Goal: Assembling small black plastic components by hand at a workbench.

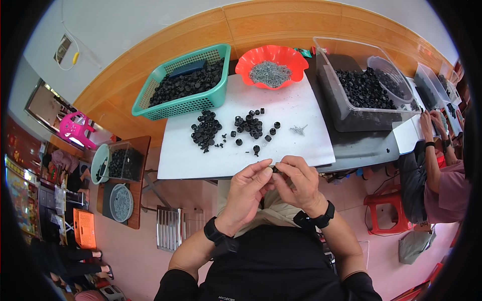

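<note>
Just past the front edge of the white work surface, my left hand (249, 189) and my right hand (300, 184) meet, fingertips pinched together on a small black plastic part (274, 169). Fingers cover most of this part. Ahead of them lies a loose black knob-like piece (256, 149). A heap of black caps (206, 128) sits on the left of the white sheet (181, 160), and a second heap of round black pieces (249, 125) is in the middle. To the right is a small pile of thin metal screws (298, 130).
At the back stand a green basket (181, 108) of black parts, a red scalloped bowl (243, 67) of screws and a clear bin (346, 118) of black pieces. Another person (444, 188) works at far right near a red stool (384, 208). A side table (138, 200) is at left.
</note>
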A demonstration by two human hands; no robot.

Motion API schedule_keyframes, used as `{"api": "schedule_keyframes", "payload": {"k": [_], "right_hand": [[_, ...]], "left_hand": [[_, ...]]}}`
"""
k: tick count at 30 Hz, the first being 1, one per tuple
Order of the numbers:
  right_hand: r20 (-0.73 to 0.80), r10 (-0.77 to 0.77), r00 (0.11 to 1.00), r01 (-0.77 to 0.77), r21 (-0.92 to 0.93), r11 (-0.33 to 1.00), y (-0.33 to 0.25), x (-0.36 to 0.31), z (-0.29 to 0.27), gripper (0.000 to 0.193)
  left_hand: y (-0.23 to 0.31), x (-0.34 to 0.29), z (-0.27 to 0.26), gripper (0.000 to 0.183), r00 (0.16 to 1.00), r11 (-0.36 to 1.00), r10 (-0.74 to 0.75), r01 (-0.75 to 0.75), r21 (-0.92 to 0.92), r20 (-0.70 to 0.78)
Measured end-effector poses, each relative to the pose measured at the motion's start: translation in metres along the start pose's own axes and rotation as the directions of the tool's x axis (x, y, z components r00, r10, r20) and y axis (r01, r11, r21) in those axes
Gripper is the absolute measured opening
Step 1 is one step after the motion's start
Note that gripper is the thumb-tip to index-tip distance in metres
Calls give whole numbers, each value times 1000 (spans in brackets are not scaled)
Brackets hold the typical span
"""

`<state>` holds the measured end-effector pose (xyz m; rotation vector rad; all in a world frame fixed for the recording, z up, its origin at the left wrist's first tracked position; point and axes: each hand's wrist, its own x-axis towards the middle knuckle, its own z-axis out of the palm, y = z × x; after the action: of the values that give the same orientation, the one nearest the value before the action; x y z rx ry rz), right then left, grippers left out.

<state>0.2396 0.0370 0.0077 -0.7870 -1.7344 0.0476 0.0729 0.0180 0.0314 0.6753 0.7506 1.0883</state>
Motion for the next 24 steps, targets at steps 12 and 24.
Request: {"api": "schedule_keyframes", "payload": {"k": [12, 24], "right_hand": [[-86, 122, 989, -108, 148, 983, 5, 2, -6, 26], [-66, 198, 978, -179, 224, 958, 10, -1, -8, 26]], "left_hand": [[27, 39, -16, 30, 747, -26, 599, -341, 940, 287], [33, 62, -19, 23, 846, -257, 431, -218, 941, 314]]}}
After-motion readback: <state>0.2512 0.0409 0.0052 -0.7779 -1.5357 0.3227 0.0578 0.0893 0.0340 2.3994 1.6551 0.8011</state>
